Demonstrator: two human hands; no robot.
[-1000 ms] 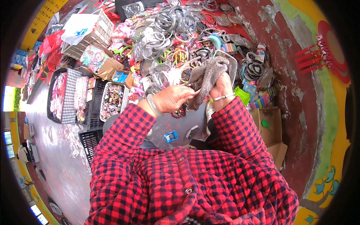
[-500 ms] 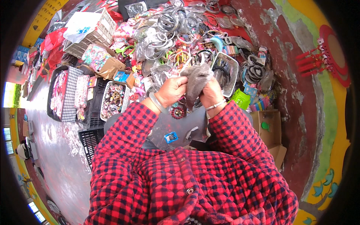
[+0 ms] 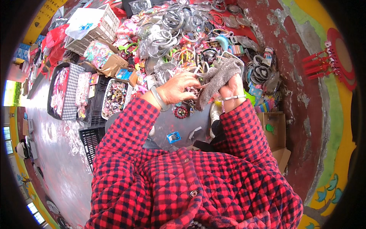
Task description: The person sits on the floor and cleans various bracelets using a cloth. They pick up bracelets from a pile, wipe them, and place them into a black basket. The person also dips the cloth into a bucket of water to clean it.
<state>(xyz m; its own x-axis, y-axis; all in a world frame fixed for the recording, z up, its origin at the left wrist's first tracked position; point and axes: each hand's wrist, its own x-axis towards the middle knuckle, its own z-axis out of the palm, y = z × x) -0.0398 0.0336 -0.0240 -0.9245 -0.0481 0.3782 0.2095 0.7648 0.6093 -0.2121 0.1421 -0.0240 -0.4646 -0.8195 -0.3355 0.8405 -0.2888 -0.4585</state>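
Observation:
A soft, fuzzy grey-brown cloth (image 3: 219, 78) hangs in front of me, its lower end pointing down and left. My right hand (image 3: 231, 87) is closed on its right side, and some of the fingers are behind the fabric. To the left, my left hand (image 3: 179, 87) reaches toward the cloth with its fingers apart; it holds nothing that I can see. Below my left hand, a dark red beaded bracelet (image 3: 181, 112) lies near the edge of the pile. Directly beyond both hands is a heap of hair hoops (image 3: 171, 19), many in clear bags.
A white basket of small bands (image 3: 129, 91) and a black crate (image 3: 88, 139) stand at left, near a white crate (image 3: 110, 23). An open cardboard box (image 3: 280, 131) is at right. A blue card (image 3: 174, 137) lies on the floor between my feet.
My left hand has come off the cloth and its fingers have spread. My right hand has moved right with the cloth, which now lies more open. The clear bag below is out of sight.

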